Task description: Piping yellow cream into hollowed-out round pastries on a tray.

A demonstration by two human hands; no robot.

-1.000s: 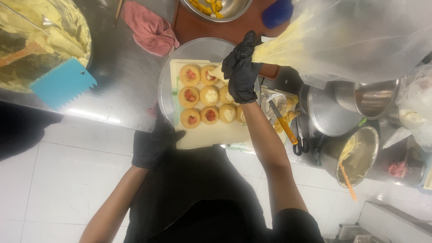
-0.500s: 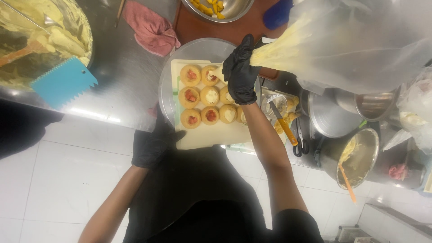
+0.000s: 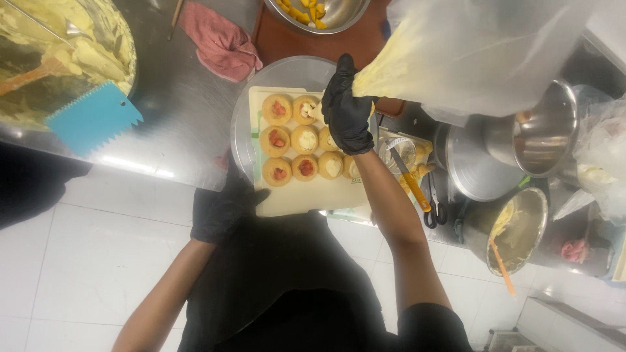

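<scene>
My right hand (image 3: 347, 109), in a black glove, grips the narrow end of a large clear piping bag (image 3: 456, 49) filled with pale yellow cream. Its tip points down at a round pastry (image 3: 306, 109) in the top row. Several small round pastries (image 3: 278, 139) sit in rows on a cream-coloured board (image 3: 306, 195) atop a round metal turntable (image 3: 244, 130). Some have red filling showing, others are topped with cream. My left hand (image 3: 223, 210), also gloved in black, rests at the near edge of the turntable and board.
A big metal bowl of cream (image 3: 59, 52) with a blue toothed scraper (image 3: 93, 120) is at the left. A pink cloth (image 3: 222, 42) and a bowl of yellow fruit pieces (image 3: 316, 12) lie beyond. Metal bowls (image 3: 541, 140), a palette knife (image 3: 411, 179) and scissors (image 3: 433, 208) crowd the right.
My right hand with the piping bag has shifted slightly toward the top row of pastries. My left hand has stayed at the board's near edge.
</scene>
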